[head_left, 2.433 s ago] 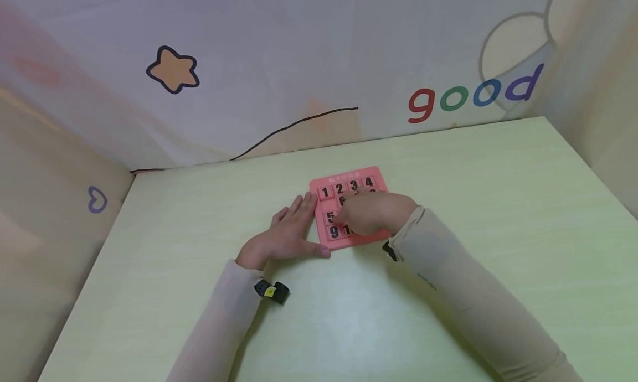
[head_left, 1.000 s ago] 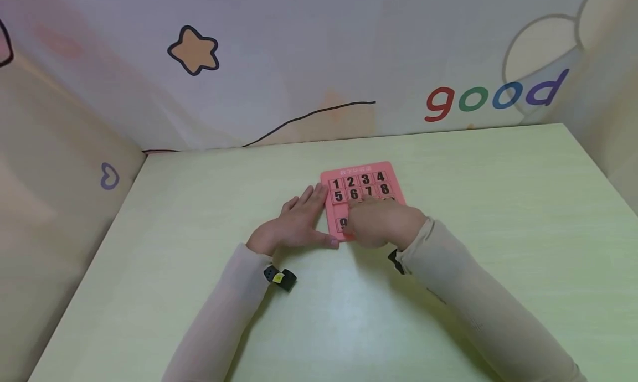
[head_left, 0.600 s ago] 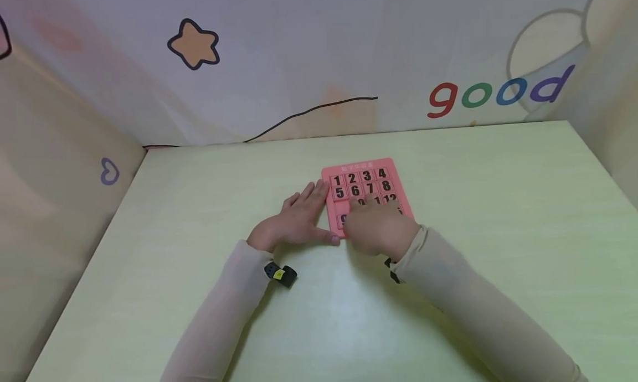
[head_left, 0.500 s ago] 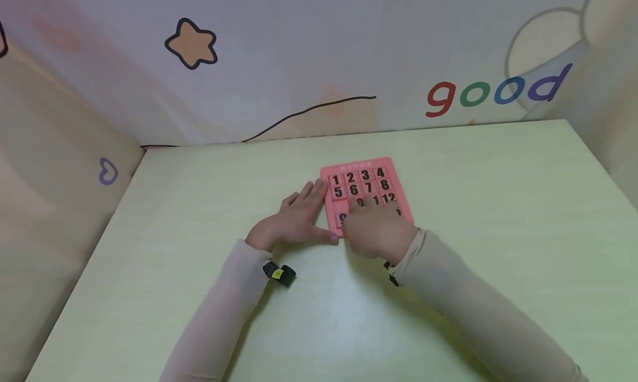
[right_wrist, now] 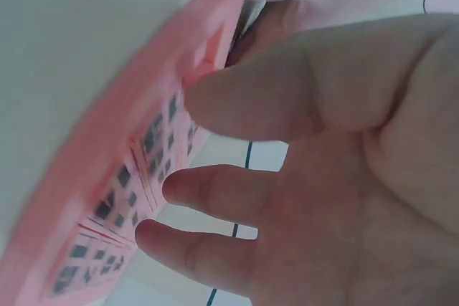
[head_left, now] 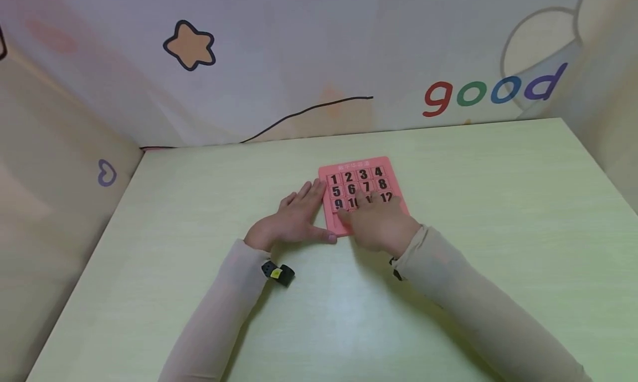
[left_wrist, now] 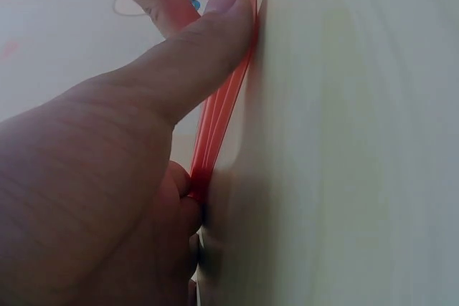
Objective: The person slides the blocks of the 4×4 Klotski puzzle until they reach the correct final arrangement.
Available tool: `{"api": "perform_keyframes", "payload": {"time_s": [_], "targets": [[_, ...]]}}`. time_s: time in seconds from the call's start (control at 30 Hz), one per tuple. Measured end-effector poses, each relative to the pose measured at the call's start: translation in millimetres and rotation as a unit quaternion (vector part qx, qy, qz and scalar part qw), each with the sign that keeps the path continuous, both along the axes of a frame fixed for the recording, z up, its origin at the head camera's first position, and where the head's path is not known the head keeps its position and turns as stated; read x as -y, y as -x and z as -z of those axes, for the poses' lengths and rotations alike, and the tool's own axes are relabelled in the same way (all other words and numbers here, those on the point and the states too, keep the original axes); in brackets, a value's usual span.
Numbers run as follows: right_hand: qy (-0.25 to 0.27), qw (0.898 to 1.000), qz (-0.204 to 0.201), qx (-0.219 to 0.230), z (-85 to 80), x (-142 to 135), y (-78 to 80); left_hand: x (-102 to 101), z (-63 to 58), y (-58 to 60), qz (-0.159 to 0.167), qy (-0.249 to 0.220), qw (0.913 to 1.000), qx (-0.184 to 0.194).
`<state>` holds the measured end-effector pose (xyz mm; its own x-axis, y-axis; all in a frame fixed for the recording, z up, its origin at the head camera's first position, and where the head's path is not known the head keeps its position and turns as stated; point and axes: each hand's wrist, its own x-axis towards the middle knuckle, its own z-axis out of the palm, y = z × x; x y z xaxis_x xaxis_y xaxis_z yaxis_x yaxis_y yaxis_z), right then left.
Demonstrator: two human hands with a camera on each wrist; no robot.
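A pink sliding number puzzle [head_left: 329,220] lies flat on the table, with tiles 1 to 8 in its two upper rows. Tile 9 [head_left: 339,204] sits at the left of the third row, above a bare slot in the bottom-left corner. My left hand [head_left: 293,221] braces the board, straight fingers along its left edge and thumb [left_wrist: 226,23] against the near edge. Over the lower right part spreads my right hand [head_left: 381,222], its thumb [right_wrist: 244,102] just below tile 9 and its fingertips over the third row. That hand hides most of the bottom row.
The pale green table [head_left: 473,205] extends around the board on every side. A printed cloth wall [head_left: 279,50] with a star and the word "good" rises behind it. Each wrist carries a black strap [head_left: 278,273].
Tile 9 has slid up from the bottom row into the gap at the left of the third row, the right thumb moving up with it. The left hand keeps its place on the board.
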<state>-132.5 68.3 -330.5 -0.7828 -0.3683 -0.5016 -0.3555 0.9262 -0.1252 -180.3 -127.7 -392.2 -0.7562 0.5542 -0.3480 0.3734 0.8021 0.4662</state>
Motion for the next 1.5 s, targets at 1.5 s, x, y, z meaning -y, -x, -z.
{"api": "perform_keyframes", "payload": {"time_s": [1.5], "targets": [[0.058,0.998,-0.016,0.004,12.6,0.5,-34.8,1.8,0.2,0.7,0.002,-0.002,1.0000,-0.002]]}}
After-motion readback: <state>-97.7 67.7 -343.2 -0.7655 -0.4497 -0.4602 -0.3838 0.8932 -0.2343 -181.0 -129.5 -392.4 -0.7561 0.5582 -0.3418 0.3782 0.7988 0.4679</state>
